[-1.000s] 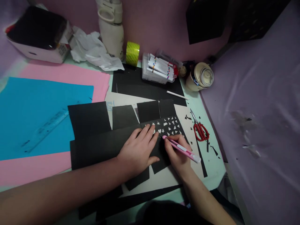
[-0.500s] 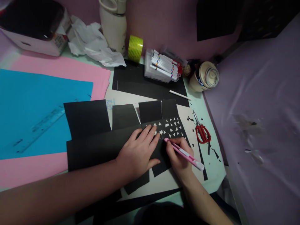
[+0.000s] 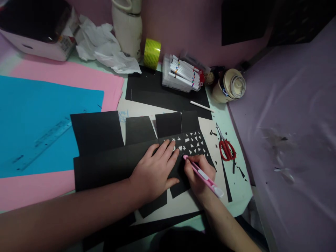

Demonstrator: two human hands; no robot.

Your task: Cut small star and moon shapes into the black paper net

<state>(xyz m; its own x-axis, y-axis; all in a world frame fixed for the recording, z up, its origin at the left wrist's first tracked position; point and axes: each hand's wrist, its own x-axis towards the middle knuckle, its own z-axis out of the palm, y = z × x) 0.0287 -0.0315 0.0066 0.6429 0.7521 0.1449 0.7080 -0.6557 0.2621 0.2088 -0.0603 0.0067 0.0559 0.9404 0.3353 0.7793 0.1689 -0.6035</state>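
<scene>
Black card (image 3: 105, 168) with cut flaps lies across the table, and its right part is pierced by small triangles, stars and a heart. My left hand (image 3: 157, 171) rests flat on the card with fingers stretched out, just left of the cut-outs. In my right hand (image 3: 202, 175) is a pink craft knife (image 3: 206, 178), gripped like a pen. Its tip meets the card below the heart and star holes; the blade itself is too small to make out. White board (image 3: 181, 208) shows beneath the card.
Red-handled scissors (image 3: 227, 148) lie at the right among black scraps. A clear ruler (image 3: 47, 141) sits on blue paper (image 3: 34, 101) at the left. Behind are a marker box (image 3: 183, 73), yellow tape (image 3: 152, 53), crumpled tissue (image 3: 105, 49), a white bottle (image 3: 128, 33) and a tin (image 3: 228, 85).
The rear end of the craft knife has swung slightly left and down in my right hand, while its tip stays almost in place. My left hand has not visibly moved.
</scene>
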